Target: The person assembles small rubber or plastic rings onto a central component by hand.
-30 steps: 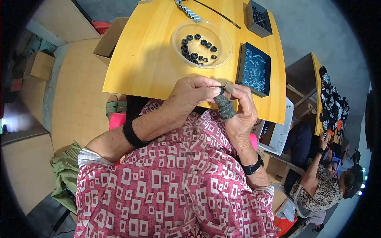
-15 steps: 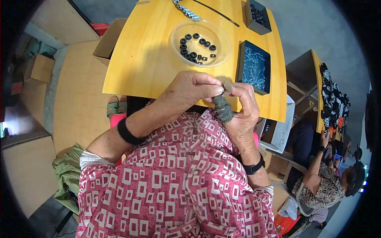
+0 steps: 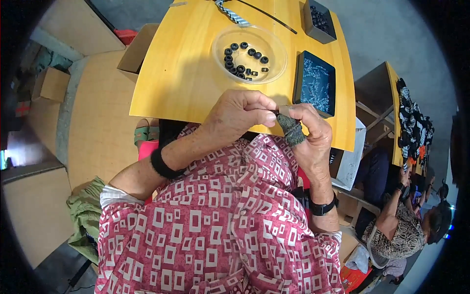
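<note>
Just off the near edge of the yellow table, my left hand is closed, its thumb and forefinger pinched together. Its fingertips meet those of my right hand, also closed in a pinch. A small dark bit shows between the two sets of fingertips, too small to name. Grey knitted fabric sits at the fingers of my right hand; whether it is worn or held I cannot tell. Beyond the hands, a clear round plastic bowl contains several black ring-shaped pieces and a few smaller dark ones.
Right of the bowl stands a dark tray of small pale pieces. A grey box with black pieces is farther back. A striped braided cord and a thin dark strip lie at the table's far side. A co-worker sits at right.
Both hands have shifted a little to the right, still fingertip to fingertip. My right hand has turned, and the grey knitted fabric has moved right with it.
</note>
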The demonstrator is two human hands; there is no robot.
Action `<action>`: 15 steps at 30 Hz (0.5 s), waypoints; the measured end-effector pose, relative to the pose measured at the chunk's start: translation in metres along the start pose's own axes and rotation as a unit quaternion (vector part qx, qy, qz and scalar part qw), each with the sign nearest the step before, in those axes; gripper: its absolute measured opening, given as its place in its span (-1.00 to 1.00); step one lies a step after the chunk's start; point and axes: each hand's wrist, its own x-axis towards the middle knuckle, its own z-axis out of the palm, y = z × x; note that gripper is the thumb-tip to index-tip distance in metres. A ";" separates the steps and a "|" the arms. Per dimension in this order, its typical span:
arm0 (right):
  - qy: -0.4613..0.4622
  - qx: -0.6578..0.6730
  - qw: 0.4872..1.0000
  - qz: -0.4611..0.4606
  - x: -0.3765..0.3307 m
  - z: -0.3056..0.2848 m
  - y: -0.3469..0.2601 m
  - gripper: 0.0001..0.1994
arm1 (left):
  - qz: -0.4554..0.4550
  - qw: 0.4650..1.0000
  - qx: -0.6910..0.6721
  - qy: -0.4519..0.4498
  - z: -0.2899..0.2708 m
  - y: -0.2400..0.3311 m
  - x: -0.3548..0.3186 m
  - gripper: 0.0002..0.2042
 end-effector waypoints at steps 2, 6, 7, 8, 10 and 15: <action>-0.008 -0.012 1.000 -0.009 0.000 0.000 0.001 -0.77 | 0.018 0.997 0.069 0.026 0.001 -0.003 -0.001 -0.80; 0.044 -0.009 0.999 0.002 -0.011 0.008 0.004 -0.78 | 0.032 0.997 0.067 0.027 0.005 0.001 -0.003 -0.81; 0.076 0.018 0.997 0.010 -0.014 0.011 0.007 -0.79 | 0.039 0.996 0.072 0.031 0.005 0.000 -0.003 -0.81; 0.075 0.017 0.997 0.010 -0.015 0.014 0.008 -0.79 | 0.047 0.995 0.077 0.034 0.006 -0.001 -0.003 -0.81; 0.099 0.012 0.995 -0.005 -0.016 0.018 0.010 -0.79 | 0.049 0.997 0.055 0.035 0.007 0.002 -0.004 -0.79; 0.101 0.002 0.995 -0.021 -0.021 0.024 0.019 -0.75 | 0.024 0.999 -0.022 0.036 0.006 -0.001 -0.004 -0.68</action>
